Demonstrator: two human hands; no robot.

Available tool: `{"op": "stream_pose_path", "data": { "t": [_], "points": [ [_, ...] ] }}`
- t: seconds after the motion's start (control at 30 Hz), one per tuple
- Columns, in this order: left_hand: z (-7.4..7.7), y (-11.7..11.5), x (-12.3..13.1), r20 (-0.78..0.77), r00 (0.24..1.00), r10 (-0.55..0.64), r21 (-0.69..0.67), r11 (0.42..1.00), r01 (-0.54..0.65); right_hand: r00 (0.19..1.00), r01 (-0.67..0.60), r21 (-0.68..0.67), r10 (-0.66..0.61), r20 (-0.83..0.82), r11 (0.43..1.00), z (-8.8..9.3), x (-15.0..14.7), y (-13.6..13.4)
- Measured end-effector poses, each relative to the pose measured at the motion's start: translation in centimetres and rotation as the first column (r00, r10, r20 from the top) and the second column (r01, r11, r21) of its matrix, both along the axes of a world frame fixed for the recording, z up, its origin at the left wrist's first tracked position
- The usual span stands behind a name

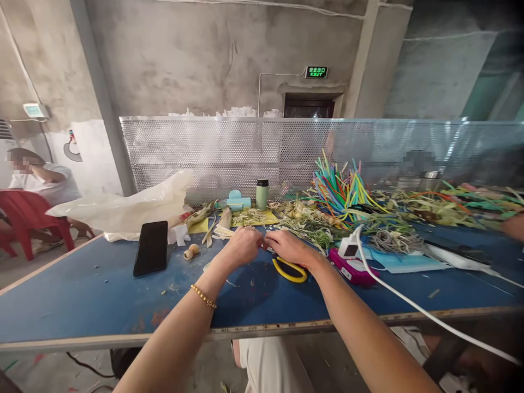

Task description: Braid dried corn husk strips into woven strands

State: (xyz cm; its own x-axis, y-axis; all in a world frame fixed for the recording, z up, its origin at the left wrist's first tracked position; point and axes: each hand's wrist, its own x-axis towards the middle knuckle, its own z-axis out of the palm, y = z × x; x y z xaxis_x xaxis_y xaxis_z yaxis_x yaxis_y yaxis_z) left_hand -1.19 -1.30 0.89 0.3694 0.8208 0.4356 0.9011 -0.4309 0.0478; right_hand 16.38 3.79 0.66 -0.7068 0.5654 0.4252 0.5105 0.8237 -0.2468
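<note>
My left hand (244, 244) is closed above the blue table, its fingertips pinched together. My right hand (287, 247) meets it from the right, also closed, thumb and fingers near the left fingertips. Whatever is between them is too small or hidden to name. A pair of scissors with a yellow handle (291, 278) lies just below my right hand, its blades partly covered by that hand. Pale dried husk strips (223, 225) lie just beyond my left hand. Two small tan round pieces (191, 251) rest to its left.
A black phone (151, 248) and a plastic bag (135, 207) lie left. Behind stand a green bottle (262, 195) and colourful straw-like strips (341, 191). Right are a magenta device (354, 268), a white charger cable (393, 292) and a blue mask (403, 262). A person sits far left.
</note>
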Motion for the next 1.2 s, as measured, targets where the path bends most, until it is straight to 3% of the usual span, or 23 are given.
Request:
{"op": "stream_pose_path", "data": {
  "t": [0.17,0.27,0.37,0.43,0.6,0.9,1.2],
  "points": [
    [0.9,0.0,-0.6,0.217,0.975,0.041,-0.117,0.993,-0.016,0.943,0.150,-0.043,-0.156,-0.293,0.988,0.7,0.7,0.8],
    [1.2,-0.1,-0.6,0.259,0.963,0.068,-0.138,0.990,-0.032,0.898,0.117,-0.063,-0.133,-0.419,0.991,0.9,0.8,0.6],
    [0.7,0.2,-0.5,0.273,0.960,0.066,-0.114,0.993,-0.036,0.948,-0.023,-0.004,0.020,-0.318,1.000,0.7,0.2,0.1],
    [0.3,0.5,-0.4,0.269,0.961,0.062,-0.089,0.995,-0.040,0.972,-0.049,0.044,0.058,-0.226,0.998,0.3,-0.3,-0.2],
    [-0.3,0.9,-0.2,0.272,0.958,0.089,-0.091,0.994,-0.066,0.991,0.031,0.167,-0.008,-0.135,0.986,-0.4,-0.9,-0.2],
    [0.3,0.2,0.4,0.311,0.945,0.098,-0.145,0.988,-0.055,0.995,0.045,0.285,-0.017,-0.100,0.958,-0.5,-0.8,-0.6],
    [-0.9,0.8,0.3,0.063,0.998,0.026,-0.022,0.999,-0.025,0.994,0.080,0.248,-0.057,-0.098,0.966,-0.4,-0.7,-0.4]
  ]
}}
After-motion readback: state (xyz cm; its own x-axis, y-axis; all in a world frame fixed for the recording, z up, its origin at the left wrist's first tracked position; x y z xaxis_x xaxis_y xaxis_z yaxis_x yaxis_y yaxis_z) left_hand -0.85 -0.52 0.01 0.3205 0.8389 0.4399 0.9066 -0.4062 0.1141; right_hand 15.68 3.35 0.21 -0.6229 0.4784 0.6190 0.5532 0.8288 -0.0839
